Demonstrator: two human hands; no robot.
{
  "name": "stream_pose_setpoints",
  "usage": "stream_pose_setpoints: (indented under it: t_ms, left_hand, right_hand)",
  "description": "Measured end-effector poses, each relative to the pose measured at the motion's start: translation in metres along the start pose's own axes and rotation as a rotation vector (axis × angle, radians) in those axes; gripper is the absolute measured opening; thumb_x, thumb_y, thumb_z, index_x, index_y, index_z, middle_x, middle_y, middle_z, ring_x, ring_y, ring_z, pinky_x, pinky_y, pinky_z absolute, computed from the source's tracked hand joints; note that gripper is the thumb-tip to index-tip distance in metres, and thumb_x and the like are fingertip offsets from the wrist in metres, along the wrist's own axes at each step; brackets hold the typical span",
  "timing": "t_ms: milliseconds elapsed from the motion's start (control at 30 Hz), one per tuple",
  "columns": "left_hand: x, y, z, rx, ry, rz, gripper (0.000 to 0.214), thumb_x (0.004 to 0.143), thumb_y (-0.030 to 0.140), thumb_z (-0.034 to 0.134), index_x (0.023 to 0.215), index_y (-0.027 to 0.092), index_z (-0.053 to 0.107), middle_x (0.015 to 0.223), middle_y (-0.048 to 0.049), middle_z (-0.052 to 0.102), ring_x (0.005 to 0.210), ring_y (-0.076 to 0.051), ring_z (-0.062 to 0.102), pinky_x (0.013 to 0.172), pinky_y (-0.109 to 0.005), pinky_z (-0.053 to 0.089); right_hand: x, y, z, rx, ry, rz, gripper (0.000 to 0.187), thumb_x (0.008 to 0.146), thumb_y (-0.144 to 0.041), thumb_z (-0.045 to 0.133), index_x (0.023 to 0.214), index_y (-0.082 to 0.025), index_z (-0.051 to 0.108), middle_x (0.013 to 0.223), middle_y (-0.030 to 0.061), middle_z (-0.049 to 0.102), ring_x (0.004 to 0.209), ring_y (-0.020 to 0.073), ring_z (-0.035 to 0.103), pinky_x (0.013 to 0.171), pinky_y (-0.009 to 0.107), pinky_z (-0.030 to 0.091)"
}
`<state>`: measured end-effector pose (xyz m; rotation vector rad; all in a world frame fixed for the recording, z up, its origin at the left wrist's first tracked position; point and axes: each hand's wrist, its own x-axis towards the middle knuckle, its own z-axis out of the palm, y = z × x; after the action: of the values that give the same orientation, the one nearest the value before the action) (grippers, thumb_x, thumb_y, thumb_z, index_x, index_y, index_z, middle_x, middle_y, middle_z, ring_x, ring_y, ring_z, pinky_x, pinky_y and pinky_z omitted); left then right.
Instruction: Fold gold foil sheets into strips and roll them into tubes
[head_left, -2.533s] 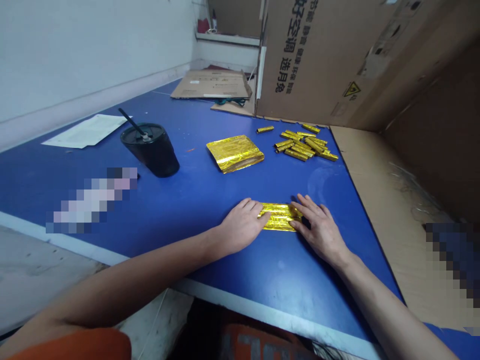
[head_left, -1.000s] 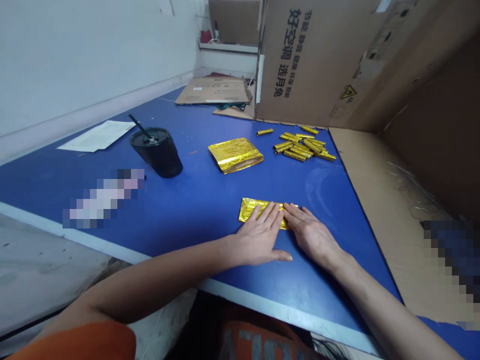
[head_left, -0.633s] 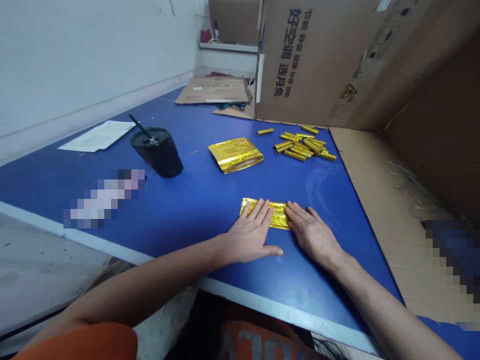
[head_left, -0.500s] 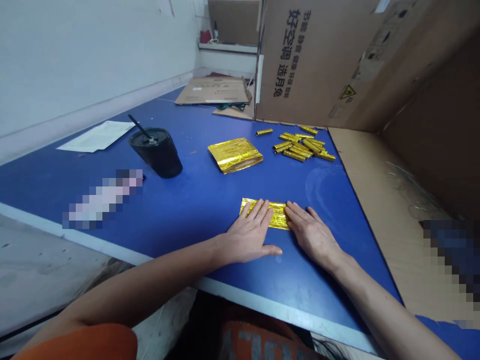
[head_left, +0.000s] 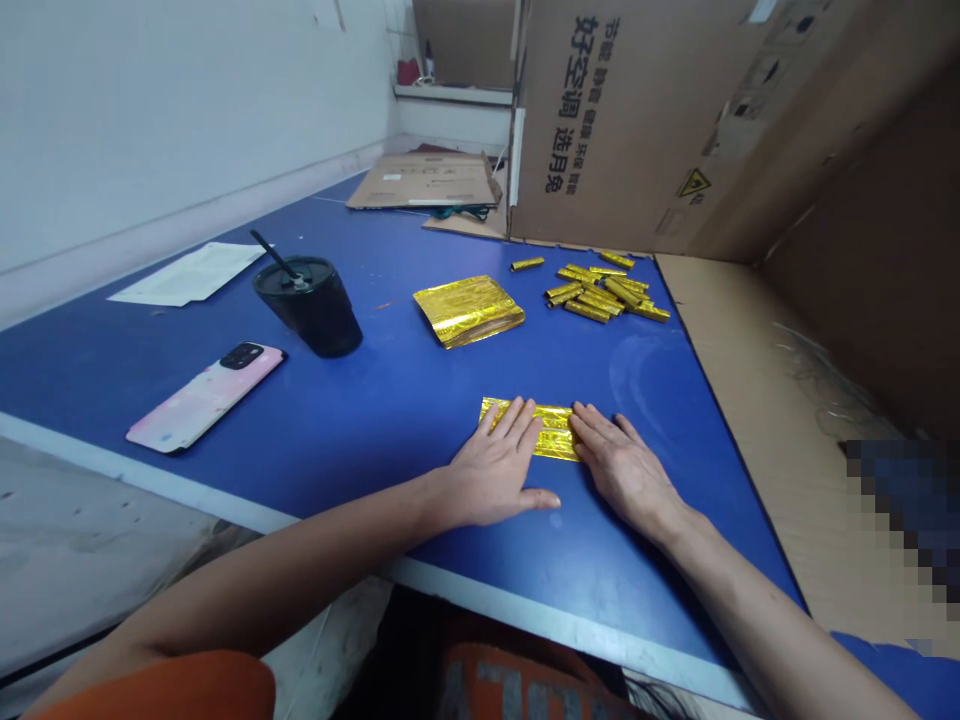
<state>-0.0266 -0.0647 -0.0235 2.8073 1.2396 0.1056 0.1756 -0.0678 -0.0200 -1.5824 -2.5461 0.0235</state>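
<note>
While the left hand [head_left: 491, 475] and right hand [head_left: 622, 465] lie flat on the blue bench [head_left: 375, 430], their open fingers [head_left: 521, 425] press a folded gold foil strip [head_left: 555, 430] between them; loose foil rolls [head_left: 600, 295] sit at one o'clock.

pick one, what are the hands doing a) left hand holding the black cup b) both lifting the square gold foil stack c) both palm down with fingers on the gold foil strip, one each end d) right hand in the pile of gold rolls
C: the left hand and the right hand lie palm down, their fingers on opposite ends of the gold foil strip.
</note>
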Motion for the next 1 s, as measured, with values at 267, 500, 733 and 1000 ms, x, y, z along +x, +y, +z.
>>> stream_pose_setpoints:
  t_ms: [267,500,733,1000]
  left_hand:
    - [0.000,0.000,0.001,0.013,0.007,-0.006,0.092,0.074,0.074,0.021,0.133,0.004,0.024,0.142,-0.0216,0.017,0.131,-0.034,0.007,0.102,-0.050,0.006]
    - [0.000,0.000,-0.001,-0.038,0.005,-0.003,0.097,0.070,0.077,0.018,0.135,0.005,0.020,0.142,-0.0201,0.015,0.132,-0.034,0.006,0.103,-0.048,0.007]
    - [-0.007,-0.007,-0.002,-0.019,0.005,-0.004,0.095,0.074,0.075,0.014,0.135,0.002,0.018,0.142,-0.0210,0.013,0.132,-0.031,0.006,0.104,-0.046,0.006]
    - [-0.015,-0.019,-0.004,0.030,-0.020,0.003,0.093,0.074,0.074,0.016,0.135,0.004,0.019,0.143,-0.0201,0.011,0.132,-0.030,0.007,0.105,-0.044,0.008]
  right_hand:
    - [-0.008,-0.010,-0.007,-0.017,-0.041,0.013,0.051,0.089,-0.038,0.029,0.133,-0.011,0.034,0.139,0.0140,0.030,0.128,0.0240,0.026,0.102,0.052,0.021]
    - [-0.015,-0.027,-0.005,-0.071,-0.112,-0.074,0.069,0.086,-0.053,0.024,0.136,-0.004,0.025,0.142,0.0184,0.017,0.132,0.0258,0.012,0.103,0.053,0.012]
    - [-0.015,-0.020,-0.003,-0.067,-0.153,-0.018,0.074,0.083,-0.059,0.024,0.136,-0.007,0.023,0.142,0.0184,0.017,0.131,0.0269,0.014,0.102,0.054,0.015]
    - [-0.014,-0.022,-0.010,-0.059,-0.205,-0.030,0.076,0.082,-0.062,0.021,0.137,-0.009,0.021,0.143,0.0168,0.014,0.131,0.0270,0.011,0.102,0.055,0.014]
